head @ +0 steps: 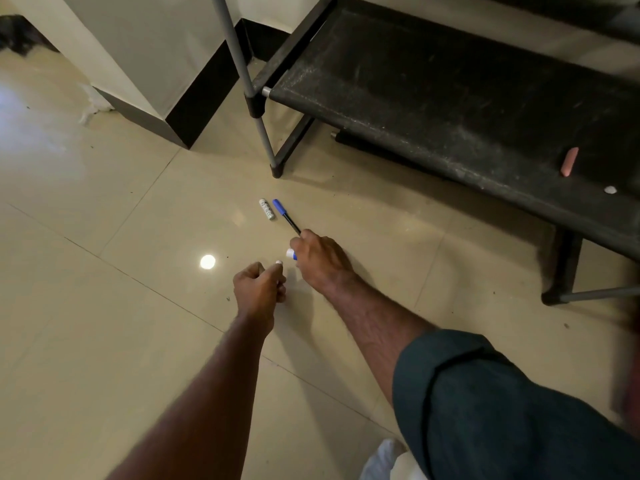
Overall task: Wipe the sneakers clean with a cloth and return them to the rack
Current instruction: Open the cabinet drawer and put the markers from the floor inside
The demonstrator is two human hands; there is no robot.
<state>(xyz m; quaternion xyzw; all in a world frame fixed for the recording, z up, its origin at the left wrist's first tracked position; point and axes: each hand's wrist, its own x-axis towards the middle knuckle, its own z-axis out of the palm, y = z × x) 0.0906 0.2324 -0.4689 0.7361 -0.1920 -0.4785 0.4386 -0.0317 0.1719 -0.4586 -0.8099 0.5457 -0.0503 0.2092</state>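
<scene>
Reaching over bare floor (104, 323) beside the rack (450, 109), both hands' fingers pinch small items (left (258, 285) white-tipped, right (317, 259) blue-and-white).

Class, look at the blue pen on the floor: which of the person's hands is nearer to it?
Right. The right hand touches the blue pen's near end; the left hand sits farther back, apart from it.
</scene>
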